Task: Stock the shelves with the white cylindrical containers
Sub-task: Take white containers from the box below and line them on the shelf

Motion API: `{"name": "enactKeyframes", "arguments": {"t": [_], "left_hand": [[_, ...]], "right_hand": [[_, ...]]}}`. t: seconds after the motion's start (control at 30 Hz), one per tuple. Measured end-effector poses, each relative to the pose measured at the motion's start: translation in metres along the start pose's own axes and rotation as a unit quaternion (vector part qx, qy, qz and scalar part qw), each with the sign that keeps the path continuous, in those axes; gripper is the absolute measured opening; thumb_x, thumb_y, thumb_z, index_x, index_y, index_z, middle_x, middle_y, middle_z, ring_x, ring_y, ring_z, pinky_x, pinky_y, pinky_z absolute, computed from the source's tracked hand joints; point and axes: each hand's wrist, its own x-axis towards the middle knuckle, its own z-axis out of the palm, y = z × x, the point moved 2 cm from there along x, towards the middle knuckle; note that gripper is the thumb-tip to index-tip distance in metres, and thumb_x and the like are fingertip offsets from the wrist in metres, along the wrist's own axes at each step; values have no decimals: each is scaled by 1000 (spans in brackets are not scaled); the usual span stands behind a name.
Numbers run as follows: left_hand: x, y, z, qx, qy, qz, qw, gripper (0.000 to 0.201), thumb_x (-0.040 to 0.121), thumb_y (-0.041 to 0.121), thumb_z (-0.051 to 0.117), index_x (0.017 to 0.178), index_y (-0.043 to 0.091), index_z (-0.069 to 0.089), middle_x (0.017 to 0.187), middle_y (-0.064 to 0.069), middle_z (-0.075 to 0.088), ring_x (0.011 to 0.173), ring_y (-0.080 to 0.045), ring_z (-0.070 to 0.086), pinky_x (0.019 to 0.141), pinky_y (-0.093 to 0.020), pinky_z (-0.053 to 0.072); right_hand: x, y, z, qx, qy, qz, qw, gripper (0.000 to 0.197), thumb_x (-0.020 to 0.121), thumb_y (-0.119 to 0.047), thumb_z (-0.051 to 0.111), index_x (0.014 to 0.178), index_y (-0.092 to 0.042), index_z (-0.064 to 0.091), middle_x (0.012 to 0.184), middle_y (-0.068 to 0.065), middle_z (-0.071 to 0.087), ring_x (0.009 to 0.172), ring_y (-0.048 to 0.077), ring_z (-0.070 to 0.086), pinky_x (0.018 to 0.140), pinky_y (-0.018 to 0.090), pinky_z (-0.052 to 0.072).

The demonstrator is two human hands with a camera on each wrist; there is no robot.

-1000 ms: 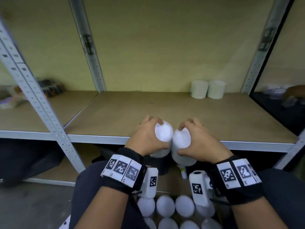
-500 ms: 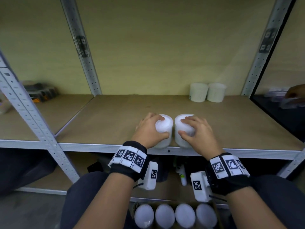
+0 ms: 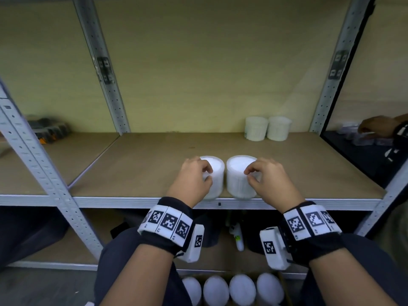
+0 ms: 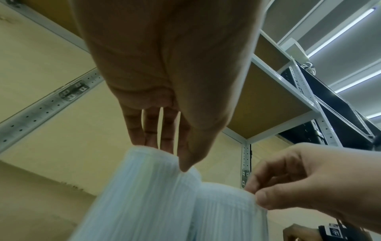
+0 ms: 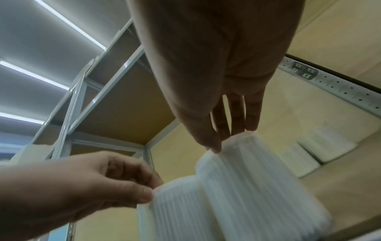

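Two white ribbed cylindrical containers stand side by side at the front edge of the wooden shelf (image 3: 154, 164). My left hand (image 3: 208, 174) sits over the left container (image 3: 217, 173), thumb and fingertips pinching its near top rim. My right hand (image 3: 247, 176) pinches the rim of the right container (image 3: 237, 173) the same way. The left wrist view shows my left hand (image 4: 167, 156) on the left container (image 4: 140, 195). In the right wrist view my right hand (image 5: 230, 138) is on the right container (image 5: 257, 179). Both containers are upright and touch or nearly touch.
Two more white containers (image 3: 267, 129) stand at the back right of the shelf. A box with several white containers (image 3: 220, 290) lies below, between my knees. Grey perforated uprights (image 3: 35, 164) frame the bay. Another person's hand (image 3: 375, 127) shows at far right. Dark items (image 3: 48, 129) lie on the left shelf.
Both containers rose from below the shelf edge and came to stand on its front. My fingers have slid back from covering the lids to their near rims.
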Motion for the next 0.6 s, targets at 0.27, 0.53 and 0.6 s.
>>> {"name": "enactKeyframes", "arguments": {"t": [0.27,0.53,0.6], "left_hand": [[23,1,6,-1,2,-18,1000,21,89,10,54,102,15,71,110,-3,65,96,-16,57,77,-21,40],[79,-9,18,-9,-13,-17,1000,21,88,8,56,100,13,73,109,-8,69,100,-21,64,89,-28,51],[95,-12,22,-4,-17,-16,1000,22,88,8,56,101,13,73,109,-8,69,101,-22,63,90,-30,51]], "right_hand": [[23,2,4,-32,-3,-13,999,19,87,-8,56,96,-12,72,104,4,69,102,21,61,90,36,50],[83,20,15,-15,-21,43,999,21,86,-4,54,93,-9,73,103,9,71,96,26,65,87,35,53],[98,23,18,-16,-18,52,998,20,87,-4,54,95,-8,73,104,9,71,98,26,65,86,32,52]]}}
